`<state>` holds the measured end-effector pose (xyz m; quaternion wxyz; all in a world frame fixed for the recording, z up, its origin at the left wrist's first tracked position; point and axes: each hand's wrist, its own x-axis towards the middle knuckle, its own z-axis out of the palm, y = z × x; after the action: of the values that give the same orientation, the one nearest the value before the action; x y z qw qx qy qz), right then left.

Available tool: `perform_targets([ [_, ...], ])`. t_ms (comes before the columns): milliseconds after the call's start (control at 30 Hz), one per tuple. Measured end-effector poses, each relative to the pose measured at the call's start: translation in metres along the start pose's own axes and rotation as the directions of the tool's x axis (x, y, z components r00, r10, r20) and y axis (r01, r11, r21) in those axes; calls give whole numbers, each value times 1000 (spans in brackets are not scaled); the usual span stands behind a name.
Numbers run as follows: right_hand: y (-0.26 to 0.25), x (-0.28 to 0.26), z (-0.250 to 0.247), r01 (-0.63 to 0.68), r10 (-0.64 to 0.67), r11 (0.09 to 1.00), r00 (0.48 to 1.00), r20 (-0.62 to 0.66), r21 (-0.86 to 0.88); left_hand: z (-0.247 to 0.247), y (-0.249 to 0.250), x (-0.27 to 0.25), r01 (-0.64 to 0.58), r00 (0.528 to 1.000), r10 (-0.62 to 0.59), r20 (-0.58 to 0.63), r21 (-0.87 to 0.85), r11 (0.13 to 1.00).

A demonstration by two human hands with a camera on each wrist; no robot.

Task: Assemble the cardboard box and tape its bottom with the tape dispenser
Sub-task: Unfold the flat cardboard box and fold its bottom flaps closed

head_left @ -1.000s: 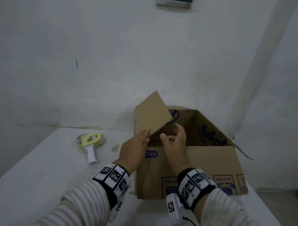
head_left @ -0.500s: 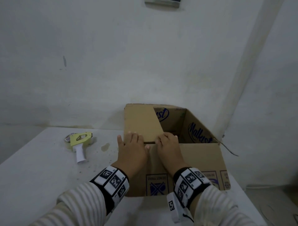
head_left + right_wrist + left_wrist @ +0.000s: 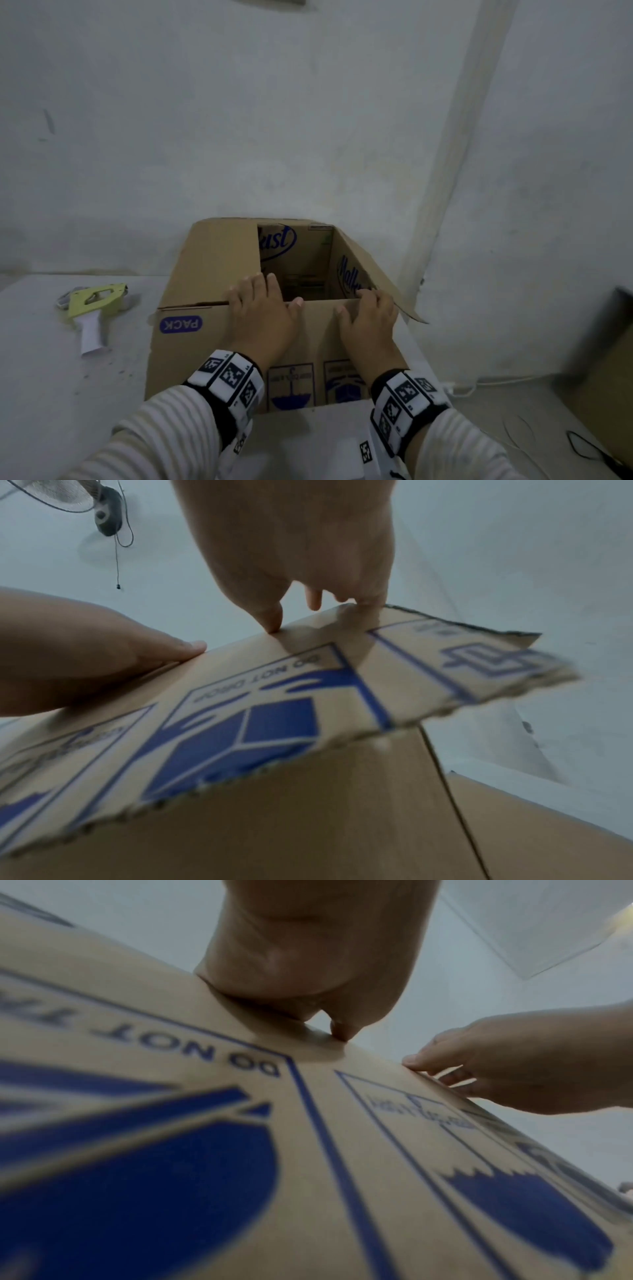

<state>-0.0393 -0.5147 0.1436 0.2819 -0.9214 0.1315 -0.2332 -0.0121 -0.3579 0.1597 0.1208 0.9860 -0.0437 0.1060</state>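
Note:
A brown cardboard box (image 3: 191, 346) with blue print stands on the white table (image 3: 51, 394), its upper end partly closed. A left flap (image 3: 219, 260) lies folded flat over the opening. My left hand (image 3: 263, 308) presses flat on the near long flap (image 3: 308, 1123), fingers over the left flap's edge. My right hand (image 3: 368, 315) lies on the same near flap (image 3: 260, 696) at its right part, fingertips bent over its far edge. The right flap (image 3: 380, 281) still sticks out sideways. A yellow-green tape dispenser (image 3: 92, 308) with a white handle lies on the table left of the box.
A white wall stands close behind the box, with a pillar (image 3: 445, 171) at the right. The table's right edge lies just beyond the box; the floor there holds cables (image 3: 582, 445) and a dark brown object (image 3: 603, 377). A fan (image 3: 85, 501) shows in the right wrist view.
The left flap, held raised a second ago, now lies folded down. Both hands moved onto the near long flap and pushed it inward, and my right hand slid right along it.

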Motion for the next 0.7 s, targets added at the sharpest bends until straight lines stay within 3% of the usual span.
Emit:
perform_targets([
  [133,23,6,-8,-130,117,976,990,85,176,8,2,-1,31,998,-29,-62,42,999],
  [367,26,8,-14,-90,52,975,982,184,203,9,5,-3,60,996,-59,-61,19,998],
  [567,22,8,-16,97,-122,983,980,155,158,10,0,-2,57,997,-57,-47,-1,998],
  [700,22,5,-13,300,-303,953,945,125,45,8,-6,-2,27,999,-28,-18,-64,998],
])
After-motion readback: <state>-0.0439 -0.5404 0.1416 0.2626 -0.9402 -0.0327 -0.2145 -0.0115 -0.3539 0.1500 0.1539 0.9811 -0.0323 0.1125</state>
